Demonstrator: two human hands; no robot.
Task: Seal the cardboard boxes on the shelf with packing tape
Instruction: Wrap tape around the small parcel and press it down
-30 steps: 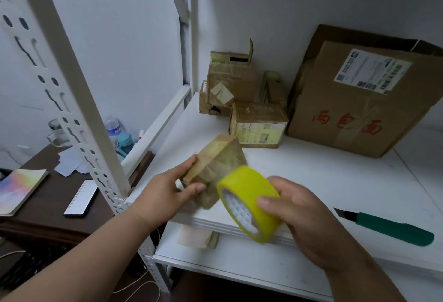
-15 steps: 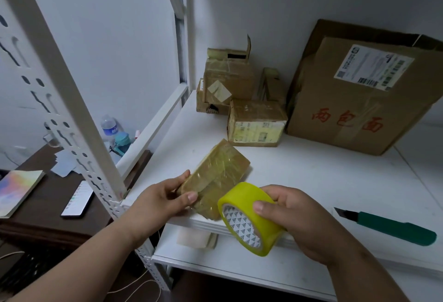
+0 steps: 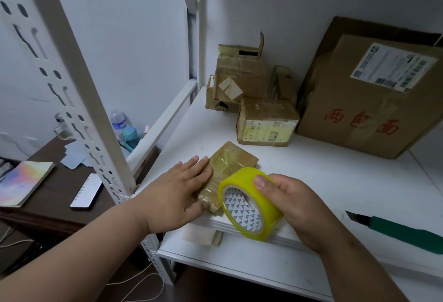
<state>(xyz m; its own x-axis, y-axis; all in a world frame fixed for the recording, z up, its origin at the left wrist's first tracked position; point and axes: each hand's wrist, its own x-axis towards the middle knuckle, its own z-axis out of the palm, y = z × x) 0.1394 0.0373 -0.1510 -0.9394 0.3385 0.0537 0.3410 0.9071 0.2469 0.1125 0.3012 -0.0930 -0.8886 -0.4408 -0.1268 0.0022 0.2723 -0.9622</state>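
Nearest, my right hand [image 3: 304, 208] has its fingers and thumb curled round the yellow tape roll [image 3: 249, 204], held at the front edge of the white shelf [image 3: 335, 182]. Just left of it, my left hand [image 3: 178, 190] lies flat with straight fingers on a small taped box [image 3: 231, 165] lying on the shelf. To the right I see a green knife [image 3: 402, 230]. Farther back stand several small boxes [image 3: 266, 122] beside a big carton [image 3: 374, 100] against the wall.
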